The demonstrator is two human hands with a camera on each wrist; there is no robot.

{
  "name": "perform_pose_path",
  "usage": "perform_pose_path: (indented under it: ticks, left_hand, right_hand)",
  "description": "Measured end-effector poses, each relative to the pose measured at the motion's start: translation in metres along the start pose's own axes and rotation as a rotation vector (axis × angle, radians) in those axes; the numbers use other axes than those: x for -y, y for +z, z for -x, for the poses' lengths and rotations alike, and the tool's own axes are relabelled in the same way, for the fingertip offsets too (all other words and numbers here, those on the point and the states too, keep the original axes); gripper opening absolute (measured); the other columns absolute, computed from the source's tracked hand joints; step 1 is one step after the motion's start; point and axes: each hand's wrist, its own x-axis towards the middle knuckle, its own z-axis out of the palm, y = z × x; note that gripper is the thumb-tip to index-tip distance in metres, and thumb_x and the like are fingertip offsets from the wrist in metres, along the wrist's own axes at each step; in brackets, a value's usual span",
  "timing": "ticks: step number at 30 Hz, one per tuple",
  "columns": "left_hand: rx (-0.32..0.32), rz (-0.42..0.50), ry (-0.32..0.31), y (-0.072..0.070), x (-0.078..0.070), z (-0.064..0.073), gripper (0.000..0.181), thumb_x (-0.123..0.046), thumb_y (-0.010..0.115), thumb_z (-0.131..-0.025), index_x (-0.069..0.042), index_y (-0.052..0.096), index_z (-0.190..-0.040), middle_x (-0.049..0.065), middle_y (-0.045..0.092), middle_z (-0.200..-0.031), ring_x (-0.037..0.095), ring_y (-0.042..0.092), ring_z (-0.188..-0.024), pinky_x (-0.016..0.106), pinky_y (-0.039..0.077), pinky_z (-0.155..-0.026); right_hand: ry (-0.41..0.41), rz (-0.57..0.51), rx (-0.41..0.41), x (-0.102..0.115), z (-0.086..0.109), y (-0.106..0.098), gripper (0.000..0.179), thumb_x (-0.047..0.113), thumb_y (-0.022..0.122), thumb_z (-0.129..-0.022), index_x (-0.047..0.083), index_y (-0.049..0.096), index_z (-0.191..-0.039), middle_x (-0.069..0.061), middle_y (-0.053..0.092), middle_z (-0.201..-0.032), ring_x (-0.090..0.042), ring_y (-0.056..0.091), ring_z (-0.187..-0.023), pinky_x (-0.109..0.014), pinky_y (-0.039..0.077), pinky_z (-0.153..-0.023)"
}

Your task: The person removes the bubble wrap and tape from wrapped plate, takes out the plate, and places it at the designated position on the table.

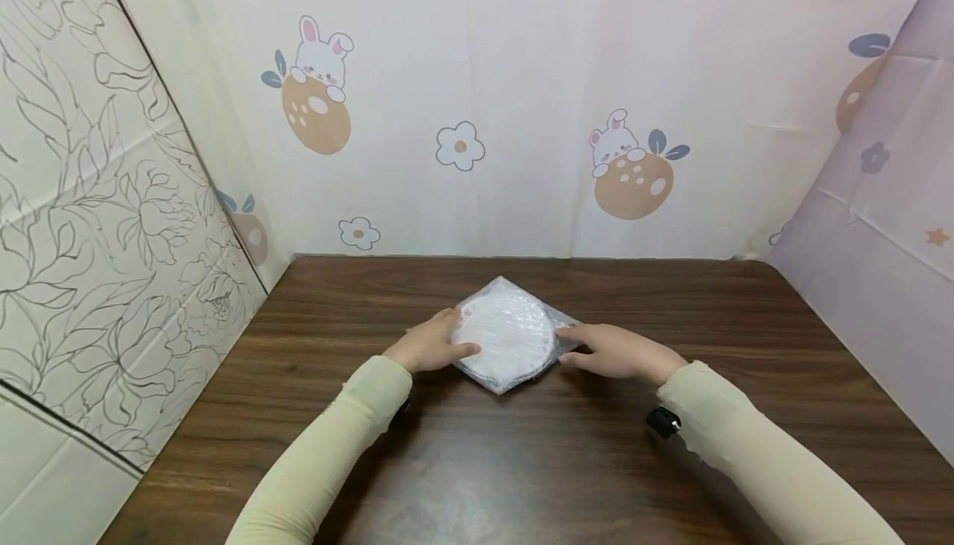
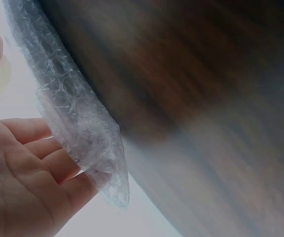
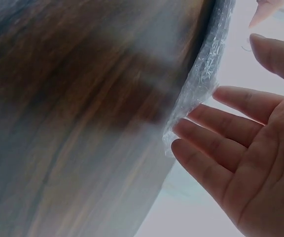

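Observation:
In the head view, a round white disc-like thing in bubble wrap [image 1: 505, 331] lies on the wooden table, its clear wrap square and turned corner-on. My left hand [image 1: 428, 343] is at its left side, thumb and fingers spread along the edge. The left wrist view shows straight fingers [image 2: 58, 158] running behind the crinkled wrap [image 2: 80, 106], with the thumb apart. At the opposite side, the fingers of my right hand [image 1: 614, 350] lie extended against the wrap's edge. Their tips meet the wrap [image 3: 196, 89] in the right wrist view, palm facing it.
A dark brown table [image 1: 477, 462] reaches back to a white curtain [image 1: 514, 48] printed with rabbits, fruit and flowers. Panels with line-drawn flowers [image 1: 97, 197] stand along the left, and a pale curtain [image 1: 894, 197] hangs on the right. A black band device [image 1: 663, 422] sits at my right wrist.

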Motion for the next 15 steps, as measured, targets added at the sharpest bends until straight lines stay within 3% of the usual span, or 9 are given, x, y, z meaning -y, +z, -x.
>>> perform_pose_path:
  ticks: [15]
  left_hand:
    - [0.017, -0.019, 0.017, 0.004, -0.015, 0.001, 0.09, -0.057, 0.056, -0.093, -0.001, 0.023, -0.155, 0.021, 0.027, -0.16, 0.037, 0.032, -0.145, 0.061, 0.029, -0.114]
  right_hand:
    - [-0.005, -0.02, -0.042, -0.007, 0.014, -0.001, 0.052, 0.039, 0.056, -0.099, 0.008, 0.053, -0.141, -0.016, 0.056, -0.14, -0.035, 0.052, -0.13, -0.056, 0.042, -0.106]
